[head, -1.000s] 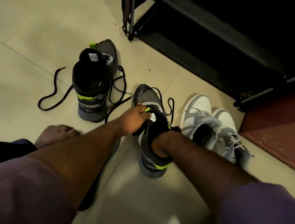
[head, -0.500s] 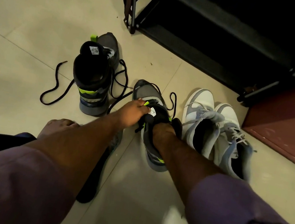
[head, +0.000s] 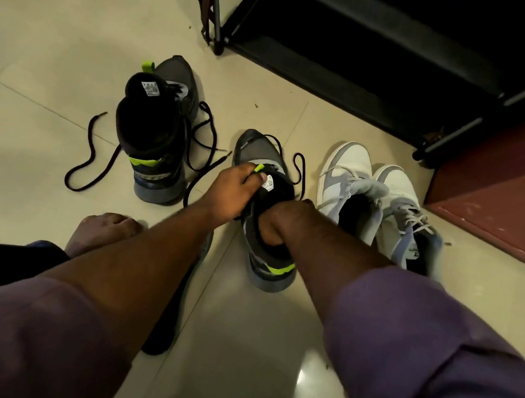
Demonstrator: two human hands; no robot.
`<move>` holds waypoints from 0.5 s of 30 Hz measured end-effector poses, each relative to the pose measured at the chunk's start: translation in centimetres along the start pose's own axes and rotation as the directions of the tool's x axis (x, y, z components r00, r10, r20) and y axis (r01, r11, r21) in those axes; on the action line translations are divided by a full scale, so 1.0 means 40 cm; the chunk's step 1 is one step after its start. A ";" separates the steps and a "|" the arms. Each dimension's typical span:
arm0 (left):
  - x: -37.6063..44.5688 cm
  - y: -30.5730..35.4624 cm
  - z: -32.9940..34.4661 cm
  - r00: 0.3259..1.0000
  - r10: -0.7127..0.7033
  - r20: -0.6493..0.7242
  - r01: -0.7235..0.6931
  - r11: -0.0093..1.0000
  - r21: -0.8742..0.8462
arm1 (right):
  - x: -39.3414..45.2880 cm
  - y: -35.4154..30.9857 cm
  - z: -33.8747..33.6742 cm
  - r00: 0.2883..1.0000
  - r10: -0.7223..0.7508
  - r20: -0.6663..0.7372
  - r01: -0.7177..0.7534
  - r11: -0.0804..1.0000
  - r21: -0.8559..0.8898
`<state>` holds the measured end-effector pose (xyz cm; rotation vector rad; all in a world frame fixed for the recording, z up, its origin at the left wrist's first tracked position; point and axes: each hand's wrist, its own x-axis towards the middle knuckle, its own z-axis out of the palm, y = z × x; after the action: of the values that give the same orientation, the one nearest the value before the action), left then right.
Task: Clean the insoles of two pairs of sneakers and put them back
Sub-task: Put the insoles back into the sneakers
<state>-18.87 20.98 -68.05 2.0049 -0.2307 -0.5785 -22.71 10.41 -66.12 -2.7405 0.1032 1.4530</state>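
Head view: my left hand (head: 233, 190) pinches the tongue of the grey sneaker (head: 264, 213) on the floor; my right hand (head: 275, 227), grip hidden inside, could crumple the insole

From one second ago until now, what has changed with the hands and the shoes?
Very little. The right hand stays pushed inside the dark sneaker, which it has tipped slightly, and the left hand still pinches its tongue. Nothing was let go. The other dark sneaker, the white pair and the insole on the floor stayed where they were.
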 end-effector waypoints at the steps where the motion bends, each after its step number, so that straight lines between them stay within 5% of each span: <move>1: 0.003 0.000 0.002 1.000 0.000 -0.004 0.000 1.000 -0.014 | 0.012 0.007 0.016 1.000 0.005 -0.019 -0.005 1.000 -0.019; 5: -0.010 0.002 0.007 0.996 -0.020 -0.086 0.013 0.997 -0.079 | 0.123 0.029 0.100 0.990 -0.028 -0.136 0.028 1.000 -0.003; 12: -0.057 0.034 -0.024 0.997 -0.058 -0.043 0.039 0.933 -0.358 | -0.130 0.031 0.032 0.914 -0.104 -0.392 0.144 0.987 0.073; 15: -0.111 -0.025 -0.053 0.988 -0.126 -0.090 0.098 0.958 -0.269 | -0.190 0.026 0.094 0.915 -0.111 -0.387 0.151 0.986 0.074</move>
<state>-21.78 24.86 -66.76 1.7906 0.0258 -0.5420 -30.15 9.94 -61.94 -2.8422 0.0025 0.8414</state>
